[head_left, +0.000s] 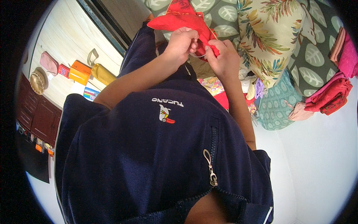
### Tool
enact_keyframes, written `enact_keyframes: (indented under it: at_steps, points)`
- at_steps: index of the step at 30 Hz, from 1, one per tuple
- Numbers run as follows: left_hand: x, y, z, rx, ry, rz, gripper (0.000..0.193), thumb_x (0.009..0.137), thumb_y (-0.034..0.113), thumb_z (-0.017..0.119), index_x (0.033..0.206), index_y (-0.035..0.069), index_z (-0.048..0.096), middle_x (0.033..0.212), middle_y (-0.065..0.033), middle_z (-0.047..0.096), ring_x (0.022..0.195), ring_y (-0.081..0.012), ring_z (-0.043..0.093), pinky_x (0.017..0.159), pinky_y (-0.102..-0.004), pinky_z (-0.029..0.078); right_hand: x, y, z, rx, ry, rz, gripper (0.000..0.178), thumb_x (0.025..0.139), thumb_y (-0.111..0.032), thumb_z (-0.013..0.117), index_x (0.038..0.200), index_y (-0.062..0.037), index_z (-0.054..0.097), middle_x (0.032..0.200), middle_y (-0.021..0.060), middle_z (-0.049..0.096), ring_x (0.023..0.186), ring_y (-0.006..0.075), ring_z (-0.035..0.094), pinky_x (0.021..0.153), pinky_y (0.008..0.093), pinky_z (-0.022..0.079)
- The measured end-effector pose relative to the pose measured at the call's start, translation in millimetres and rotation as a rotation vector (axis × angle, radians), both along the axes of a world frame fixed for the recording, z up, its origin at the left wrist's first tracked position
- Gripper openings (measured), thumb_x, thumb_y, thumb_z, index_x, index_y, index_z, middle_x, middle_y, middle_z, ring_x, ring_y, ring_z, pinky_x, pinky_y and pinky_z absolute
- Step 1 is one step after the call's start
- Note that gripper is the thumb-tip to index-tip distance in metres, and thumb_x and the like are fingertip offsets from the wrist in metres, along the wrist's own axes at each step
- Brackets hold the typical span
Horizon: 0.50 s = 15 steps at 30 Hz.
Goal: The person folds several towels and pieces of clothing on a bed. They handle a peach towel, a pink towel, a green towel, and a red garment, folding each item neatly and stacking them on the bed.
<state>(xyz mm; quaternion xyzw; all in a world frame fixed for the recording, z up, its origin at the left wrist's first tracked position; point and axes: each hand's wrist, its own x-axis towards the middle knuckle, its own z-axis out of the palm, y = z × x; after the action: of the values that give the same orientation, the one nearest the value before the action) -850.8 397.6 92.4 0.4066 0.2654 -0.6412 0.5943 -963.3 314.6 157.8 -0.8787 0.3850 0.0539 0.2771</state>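
Note:
Ahead of my body I hold up a red cloth (182, 21) with a thin gold-coloured edging. My left hand (182, 43) is closed in a pinch on its near edge, the fingers curled. Close by on the right, my right hand (223, 58) pinches the same cloth between thumb and fingers. A thin pale line, maybe a cord or thread, curves below the cloth between the two hands; its ends are hidden. Another red piece with a printed pattern (181, 6) shows behind the cloth; whether the two are joined I cannot tell.
A floral cushion (266, 33) and green leaf-print fabric (313, 71) lie right of my hands. Folded red and pink clothes (330, 95) rest farther right. At left, an orange pouch (79, 72), a mustard pouch (102, 74), a pink pouch (49, 62) and a round woven item (38, 81) lie on a pale surface.

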Motion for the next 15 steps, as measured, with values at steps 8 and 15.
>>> enact_keyframes:
  at_steps: [8,15]
  points:
    - [-11,6,-9,-0.049,-0.118,-0.214,0.009,0.079,0.01,0.056,0.086,0.006,0.056,0.074,-0.0041,0.061,0.06,-0.0105,0.057,0.056,-0.0226,0.047,-11,-10,-13,0.295,-0.071,-0.171,0.015,0.075,-0.014,0.06,0.083,-0.0028,0.064,0.079,0.0127,0.062,0.073,0.0217,0.06,0.068,0.0276,0.045]
    - [-9,4,-4,-0.053,-0.038,-0.339,0.012,0.078,0.015,0.06,0.084,0.004,0.059,0.075,-0.0047,0.062,0.063,-0.0108,0.06,0.06,-0.0234,0.049,-5,-10,-11,0.241,-0.028,-0.126,0.015,0.073,-0.013,0.06,0.084,-0.0027,0.064,0.08,0.0116,0.063,0.072,0.0206,0.06,0.067,0.0276,0.045]
